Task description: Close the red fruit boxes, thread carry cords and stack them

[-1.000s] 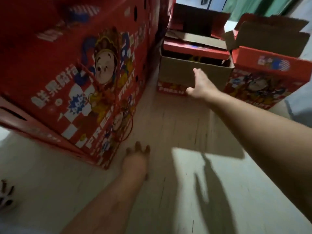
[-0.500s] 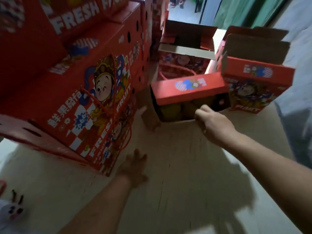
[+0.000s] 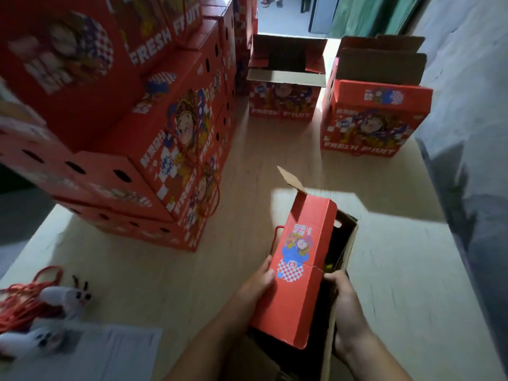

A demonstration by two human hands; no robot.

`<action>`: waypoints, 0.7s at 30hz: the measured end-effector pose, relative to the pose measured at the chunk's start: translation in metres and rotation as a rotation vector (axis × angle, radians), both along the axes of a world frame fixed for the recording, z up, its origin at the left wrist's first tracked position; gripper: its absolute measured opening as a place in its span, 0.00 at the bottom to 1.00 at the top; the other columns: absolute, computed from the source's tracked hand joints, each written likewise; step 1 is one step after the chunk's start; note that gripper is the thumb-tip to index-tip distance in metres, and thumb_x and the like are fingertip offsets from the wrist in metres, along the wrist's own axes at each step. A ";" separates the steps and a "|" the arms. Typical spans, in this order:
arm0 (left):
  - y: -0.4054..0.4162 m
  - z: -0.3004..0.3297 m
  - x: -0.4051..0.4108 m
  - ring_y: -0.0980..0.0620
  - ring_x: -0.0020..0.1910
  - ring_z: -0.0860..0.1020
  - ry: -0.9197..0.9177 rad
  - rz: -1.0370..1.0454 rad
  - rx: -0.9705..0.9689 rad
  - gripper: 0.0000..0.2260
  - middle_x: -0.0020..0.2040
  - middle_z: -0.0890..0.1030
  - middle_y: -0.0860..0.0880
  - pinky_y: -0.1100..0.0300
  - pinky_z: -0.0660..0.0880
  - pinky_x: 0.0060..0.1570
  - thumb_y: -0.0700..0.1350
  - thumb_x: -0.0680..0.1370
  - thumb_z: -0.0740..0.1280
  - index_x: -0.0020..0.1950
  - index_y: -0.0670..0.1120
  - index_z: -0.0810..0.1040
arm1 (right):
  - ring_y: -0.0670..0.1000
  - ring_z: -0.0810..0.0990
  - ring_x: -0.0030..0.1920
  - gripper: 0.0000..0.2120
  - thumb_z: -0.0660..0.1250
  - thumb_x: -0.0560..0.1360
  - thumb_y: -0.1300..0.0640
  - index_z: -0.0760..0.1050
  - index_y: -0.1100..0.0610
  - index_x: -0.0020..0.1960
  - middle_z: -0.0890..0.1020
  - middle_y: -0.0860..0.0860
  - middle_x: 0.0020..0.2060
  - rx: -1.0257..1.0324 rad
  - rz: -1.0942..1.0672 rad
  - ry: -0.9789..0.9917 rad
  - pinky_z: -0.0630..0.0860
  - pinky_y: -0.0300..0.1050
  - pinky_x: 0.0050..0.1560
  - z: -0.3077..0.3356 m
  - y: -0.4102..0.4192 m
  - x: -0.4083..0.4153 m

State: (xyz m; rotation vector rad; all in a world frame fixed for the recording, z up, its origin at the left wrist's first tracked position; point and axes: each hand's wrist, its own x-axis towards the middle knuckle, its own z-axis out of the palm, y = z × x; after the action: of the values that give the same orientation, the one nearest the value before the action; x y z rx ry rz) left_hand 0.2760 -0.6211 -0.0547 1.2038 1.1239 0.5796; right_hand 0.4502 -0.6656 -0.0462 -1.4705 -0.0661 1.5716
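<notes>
While a pale wooden tabletop (image 3: 384, 270) fills the view, a person holds a red fruit box (image 3: 299, 273) just in front of them, at its near edge. One red top flap with a cartoon figure and a blue-and-white checked patch is folded partway over the opening; the other side stands open, showing a dark interior where something yellow-green is faintly visible. A thin red cord (image 3: 275, 237) loops out beside the flap's left edge.

Gripping the flap's left edge, the left hand (image 3: 257, 284) has its thumb on the printed top and its fingers underneath. On the open side, the right hand (image 3: 347, 306) curls over the brown cardboard wall, its fingers hooked inside the box.

Left of the held box, well apart from it, stands a stack of closed red fruit boxes (image 3: 154, 149) marked "FRESH FRUIT", with red cord hanging down the front. Beyond the held box, at the far end of the tabletop, two open red boxes sit side by side with flaps raised: one behind it to the left (image 3: 283, 103), one to the right (image 3: 371, 125).

Far left of the held box, at the tabletop's near corner, lie a bundle of loose red cords (image 3: 24, 306), small white plush toys (image 3: 68, 296) and a sheet of paper (image 3: 104, 353).
</notes>
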 end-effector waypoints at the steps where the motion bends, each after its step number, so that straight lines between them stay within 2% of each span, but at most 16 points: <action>1: -0.010 0.010 -0.006 0.73 0.46 0.82 0.029 0.009 -0.002 0.12 0.43 0.84 0.71 0.78 0.74 0.43 0.37 0.86 0.60 0.60 0.53 0.76 | 0.66 0.85 0.54 0.25 0.61 0.76 0.45 0.83 0.62 0.60 0.84 0.66 0.56 0.013 0.014 0.011 0.83 0.59 0.52 0.008 -0.005 -0.006; 3: -0.026 0.028 -0.030 0.75 0.47 0.80 -0.010 0.078 -0.050 0.13 0.45 0.83 0.70 0.83 0.70 0.42 0.33 0.84 0.62 0.59 0.50 0.78 | 0.65 0.85 0.55 0.23 0.61 0.77 0.45 0.85 0.59 0.57 0.85 0.64 0.56 0.031 0.051 -0.004 0.83 0.58 0.51 0.022 -0.023 -0.020; 4: -0.030 0.031 -0.044 0.70 0.55 0.80 -0.053 0.078 -0.089 0.14 0.53 0.85 0.58 0.86 0.66 0.44 0.30 0.84 0.61 0.65 0.43 0.77 | 0.65 0.85 0.55 0.22 0.61 0.77 0.45 0.85 0.58 0.57 0.85 0.64 0.56 0.046 0.070 -0.023 0.83 0.58 0.51 0.032 -0.033 -0.030; 5: -0.039 0.030 -0.059 0.59 0.66 0.77 -0.154 0.056 -0.082 0.17 0.65 0.79 0.45 0.86 0.64 0.49 0.28 0.84 0.58 0.73 0.32 0.69 | 0.65 0.86 0.54 0.21 0.62 0.77 0.45 0.85 0.58 0.57 0.85 0.64 0.55 0.063 0.086 -0.032 0.83 0.58 0.48 0.041 -0.041 -0.040; 6: -0.049 0.032 -0.079 0.50 0.74 0.72 -0.271 0.130 -0.079 0.20 0.75 0.68 0.34 0.85 0.63 0.57 0.27 0.84 0.56 0.75 0.25 0.57 | 0.64 0.86 0.52 0.20 0.62 0.77 0.45 0.85 0.58 0.56 0.85 0.64 0.53 0.079 0.109 -0.042 0.84 0.56 0.45 0.052 -0.049 -0.054; 7: -0.061 0.033 -0.100 0.47 0.75 0.72 -0.353 0.212 -0.090 0.20 0.78 0.60 0.29 0.79 0.65 0.61 0.27 0.85 0.53 0.74 0.23 0.51 | 0.63 0.87 0.50 0.20 0.62 0.78 0.46 0.86 0.58 0.53 0.86 0.64 0.51 0.089 0.141 -0.058 0.84 0.54 0.42 0.061 -0.056 -0.069; 8: -0.075 0.034 -0.121 0.53 0.69 0.79 -0.395 0.226 -0.136 0.19 0.77 0.61 0.26 0.74 0.69 0.61 0.27 0.85 0.52 0.74 0.23 0.52 | 0.62 0.87 0.49 0.20 0.61 0.78 0.46 0.86 0.58 0.52 0.86 0.64 0.50 0.099 0.176 -0.079 0.84 0.54 0.42 0.071 -0.061 -0.088; 9: -0.087 0.038 -0.140 0.62 0.56 0.84 -0.374 0.172 -0.191 0.18 0.73 0.69 0.27 0.73 0.75 0.53 0.28 0.85 0.53 0.75 0.24 0.57 | 0.63 0.87 0.49 0.20 0.61 0.79 0.46 0.85 0.59 0.53 0.86 0.64 0.50 0.098 0.207 -0.115 0.84 0.57 0.45 0.081 -0.066 -0.108; 10: -0.100 0.047 -0.160 0.66 0.46 0.85 -0.328 0.100 -0.209 0.18 0.67 0.78 0.32 0.74 0.76 0.45 0.31 0.85 0.58 0.75 0.27 0.65 | 0.65 0.86 0.51 0.19 0.62 0.78 0.47 0.84 0.59 0.56 0.85 0.65 0.50 0.102 0.221 -0.128 0.84 0.61 0.50 0.088 -0.070 -0.129; 11: -0.116 0.050 -0.184 0.63 0.46 0.86 -0.338 0.112 -0.204 0.21 0.62 0.84 0.38 0.71 0.78 0.44 0.36 0.82 0.69 0.74 0.32 0.71 | 0.67 0.85 0.52 0.18 0.62 0.78 0.50 0.82 0.58 0.60 0.85 0.66 0.51 0.116 0.220 -0.132 0.82 0.65 0.54 0.095 -0.074 -0.152; 12: -0.130 0.053 -0.207 0.55 0.52 0.87 -0.366 0.148 -0.244 0.28 0.60 0.86 0.42 0.66 0.81 0.47 0.43 0.75 0.79 0.73 0.40 0.76 | 0.69 0.85 0.51 0.17 0.62 0.78 0.53 0.80 0.57 0.63 0.84 0.67 0.51 0.141 0.221 -0.136 0.82 0.67 0.54 0.102 -0.078 -0.176; 13: -0.141 0.058 -0.233 0.47 0.58 0.86 -0.400 0.183 -0.291 0.35 0.62 0.85 0.42 0.60 0.83 0.50 0.48 0.67 0.84 0.72 0.45 0.79 | 0.70 0.85 0.49 0.18 0.61 0.77 0.55 0.78 0.56 0.65 0.84 0.69 0.51 0.156 0.234 -0.135 0.83 0.67 0.51 0.107 -0.083 -0.201; 14: -0.157 0.061 -0.262 0.43 0.62 0.84 -0.469 0.179 -0.285 0.36 0.65 0.84 0.42 0.56 0.83 0.53 0.51 0.64 0.86 0.71 0.50 0.81 | 0.69 0.85 0.45 0.19 0.61 0.76 0.57 0.77 0.57 0.66 0.83 0.70 0.51 0.162 0.256 -0.116 0.84 0.64 0.46 0.110 -0.087 -0.227; 17: -0.183 0.064 -0.341 0.41 0.69 0.79 -0.522 0.201 -0.223 0.31 0.70 0.80 0.42 0.52 0.80 0.62 0.52 0.70 0.83 0.72 0.56 0.79 | 0.60 0.82 0.31 0.19 0.60 0.75 0.59 0.76 0.61 0.64 0.81 0.67 0.41 0.183 0.320 -0.059 0.80 0.49 0.30 0.118 -0.102 -0.307; 19: -0.193 0.069 -0.387 0.40 0.70 0.79 -0.522 0.217 -0.182 0.28 0.71 0.80 0.41 0.51 0.79 0.63 0.53 0.73 0.80 0.73 0.56 0.78 | 0.58 0.81 0.28 0.15 0.61 0.75 0.60 0.76 0.60 0.60 0.81 0.63 0.37 0.215 0.352 -0.068 0.79 0.47 0.28 0.120 -0.105 -0.355; 21: -0.196 0.072 -0.427 0.40 0.68 0.80 -0.493 0.246 -0.164 0.31 0.69 0.81 0.41 0.52 0.80 0.61 0.54 0.72 0.81 0.74 0.54 0.76 | 0.59 0.81 0.29 0.12 0.62 0.75 0.62 0.76 0.58 0.58 0.82 0.61 0.35 0.271 0.372 -0.100 0.79 0.49 0.29 0.122 -0.105 -0.398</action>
State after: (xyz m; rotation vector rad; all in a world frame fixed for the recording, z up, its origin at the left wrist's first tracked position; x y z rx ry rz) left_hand -0.1514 -0.8166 0.0171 0.7284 0.8781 0.8971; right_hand 0.0521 -0.7701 0.0760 -1.3712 -0.6182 1.7001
